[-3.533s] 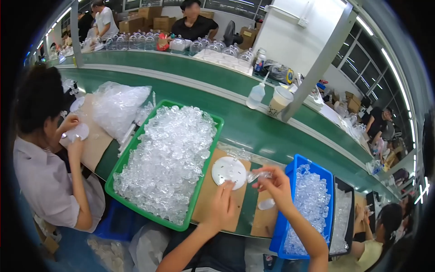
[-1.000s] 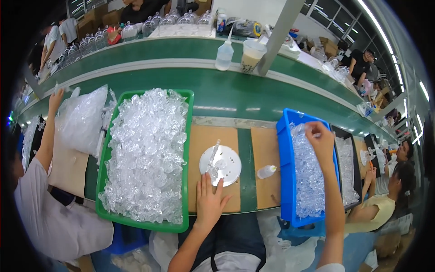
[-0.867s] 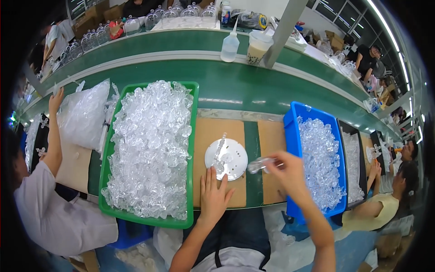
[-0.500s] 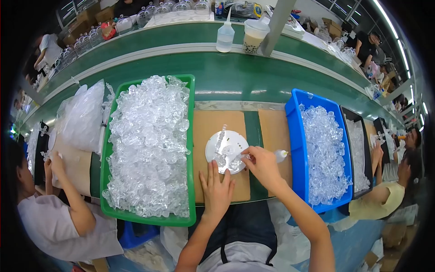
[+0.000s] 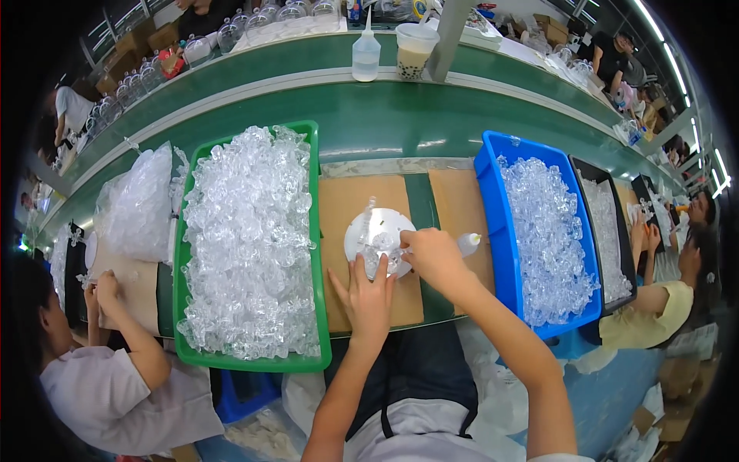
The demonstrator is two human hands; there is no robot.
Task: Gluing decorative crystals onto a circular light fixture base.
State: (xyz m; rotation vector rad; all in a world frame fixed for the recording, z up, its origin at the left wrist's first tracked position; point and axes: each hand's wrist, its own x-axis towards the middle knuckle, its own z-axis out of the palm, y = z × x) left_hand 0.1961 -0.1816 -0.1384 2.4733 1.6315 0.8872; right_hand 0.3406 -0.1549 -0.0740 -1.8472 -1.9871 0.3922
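Observation:
A round white plate point(image 5: 396, 219) lies on brown cardboard in front of me. Small clear plastic pieces point(image 5: 377, 250) rest on it, and a narrow clear strip point(image 5: 371, 209) reaches over its far rim. My left hand point(image 5: 368, 300) comes over the near rim, fingers spread, its fingertips touching the clear pieces. Thumb and fingers of my right hand point(image 5: 433, 258) pinch together at the plate's right side on a small clear plastic piece, mostly hidden by the fingertips. Just right of that hand lies a small white squeeze bottle point(image 5: 469, 244).
A green bin point(image 5: 314, 231) heaped with clear plastic parts stands left, a blue bin point(image 5: 499, 223) of similar parts right. Beyond it is a black tray point(image 5: 625, 262). A dropper bottle point(image 5: 366, 58) and a drink cup point(image 5: 416, 50) stand on the back ledge. Co-workers sit either side.
The view has shifted a little. My left fingertips have slid farther onto the plate, and my right hand has drawn slightly inward. The left co-worker's hands have lowered.

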